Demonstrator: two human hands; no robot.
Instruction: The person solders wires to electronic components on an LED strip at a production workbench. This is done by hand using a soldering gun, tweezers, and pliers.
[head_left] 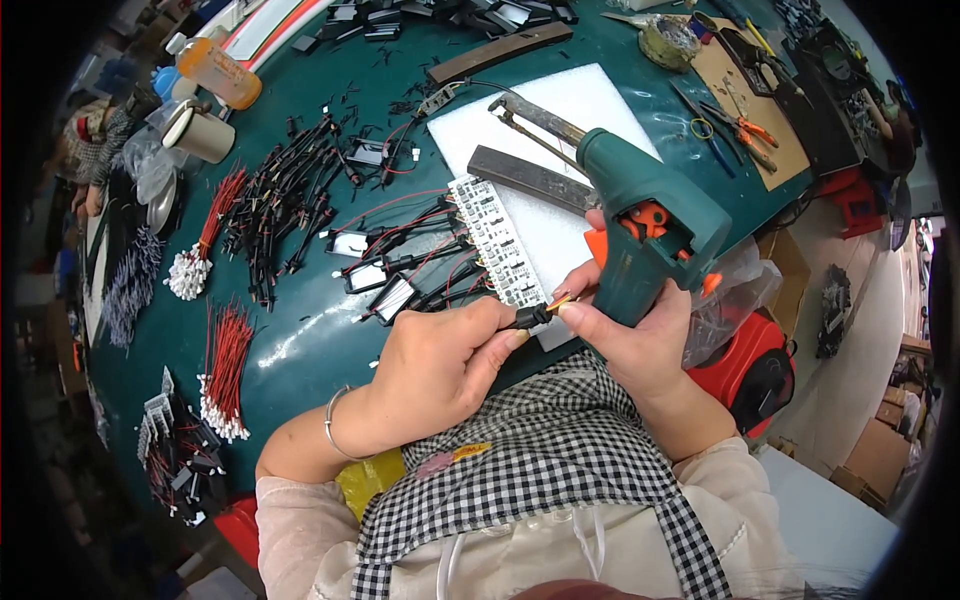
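Note:
My left hand (435, 355) is closed, pinching a black cable (532, 316) between thumb and forefinger. My right hand (645, 345) wraps round the handle of a green soldering gun (655, 185), whose long metal nozzle points up and left. Thumb and forefinger of that same hand also pinch the thin coloured wires (560, 302) at the cable's end. Just beyond my fingers lies a white panel of small circuit boards (490, 235), with black cables and red wires running left from it. A dark rectangular bar (530, 178) rests across the white foam sheet (620, 105) beside the panel.
Bundles of red wires (228, 350) and a heap of black cables (275, 200) lie to the left. Pliers (755, 135) sit at the right on the green table (310, 385). A cup (205, 135) and orange bottle (220, 72) stand far left. Another person's hand (93, 200) shows at the left.

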